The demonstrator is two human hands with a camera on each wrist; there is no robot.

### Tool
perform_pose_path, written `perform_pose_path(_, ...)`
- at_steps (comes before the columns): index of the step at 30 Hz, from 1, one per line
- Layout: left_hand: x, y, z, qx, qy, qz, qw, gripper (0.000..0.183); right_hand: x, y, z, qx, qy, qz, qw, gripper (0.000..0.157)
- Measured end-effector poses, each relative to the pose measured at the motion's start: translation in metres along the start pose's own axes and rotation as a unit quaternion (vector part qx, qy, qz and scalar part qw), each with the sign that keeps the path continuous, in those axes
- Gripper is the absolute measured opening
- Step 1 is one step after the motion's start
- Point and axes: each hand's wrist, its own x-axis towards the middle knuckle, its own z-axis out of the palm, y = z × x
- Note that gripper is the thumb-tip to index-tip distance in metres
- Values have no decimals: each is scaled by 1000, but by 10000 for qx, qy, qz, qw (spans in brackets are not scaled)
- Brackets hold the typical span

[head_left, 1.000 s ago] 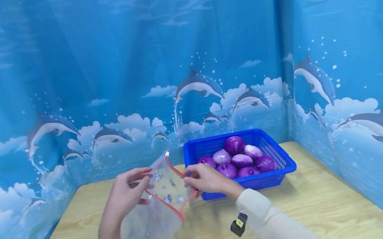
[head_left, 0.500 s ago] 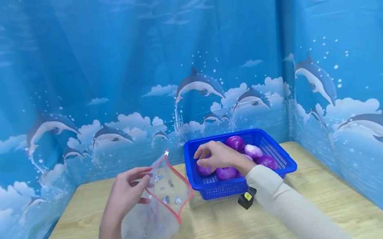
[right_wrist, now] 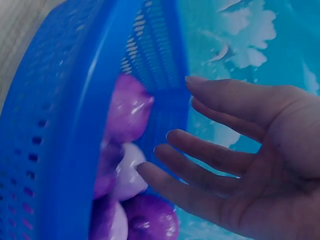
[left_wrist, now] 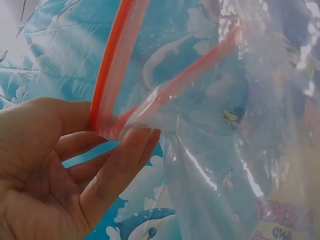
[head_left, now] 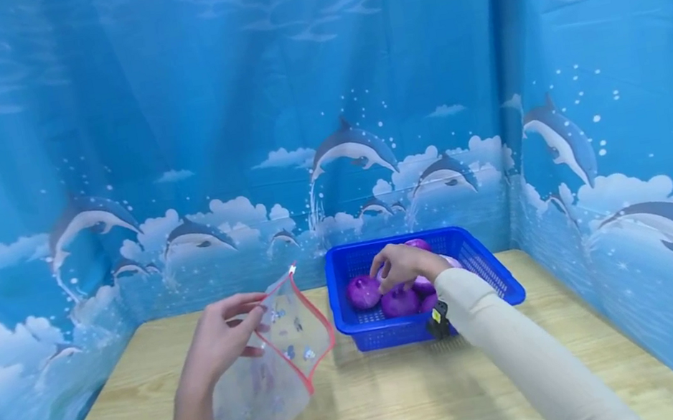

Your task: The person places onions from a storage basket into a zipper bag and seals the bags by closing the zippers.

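My left hand [head_left: 225, 339] pinches the red-edged mouth of a clear, printed zip bag [head_left: 291, 325], which gapes toward the right in the head view. The left wrist view shows thumb and fingers on the red zip strip [left_wrist: 106, 80]. My right hand [head_left: 406, 265] hovers in the blue basket [head_left: 388, 336], fingers pointing down among purple onions [head_left: 364, 293]. From the right wrist, the fingers are spread and only slightly bent, near a pale onion [right_wrist: 131, 170] with nothing held; whether a fingertip touches it, I cannot tell. Part of the onions is hidden behind this hand.
The wooden table [head_left: 379, 407] bears the basket, which has a raised rim and perforated walls. A blue dolphin-print curtain [head_left: 217, 111] encloses the back and sides. Dark wrist cameras are on both sleeves [head_left: 505, 330].
My right hand has let go of the bag's mouth and moved right, over and down into the basket. The left hand stays in place; the bag's free edge has drifted slightly left.
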Motion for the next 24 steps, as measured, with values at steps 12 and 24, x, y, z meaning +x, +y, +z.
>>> perform_pose_path(12, -1, 1, 2, -2, 17, -125, 9999, 41, 17, 30, 2, 66, -787, 602, 9951, 52)
perform_pose_path(24, -1, 3, 1, 59, 59, -129, 9999, 40, 27, 35, -2, 8, -1116, 681, 9914, 53)
